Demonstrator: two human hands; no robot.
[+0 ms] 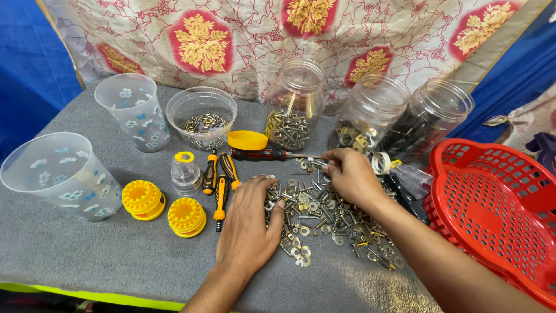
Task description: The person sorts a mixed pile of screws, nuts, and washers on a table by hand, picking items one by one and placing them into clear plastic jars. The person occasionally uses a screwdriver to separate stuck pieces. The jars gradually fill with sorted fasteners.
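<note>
Red basket (498, 197), yellow spools (143, 199) (grey mat (87, 255))

The left hand (248, 223) is lying palm down, fingers stretched forward and held close together, the wrist straight and the forearm running back toward the bottom edge. The right hand (350, 175) is reaching in from the lower right, its forearm angling across, knuckles up, fingers curling and fingertips pinching together at the front.
</note>
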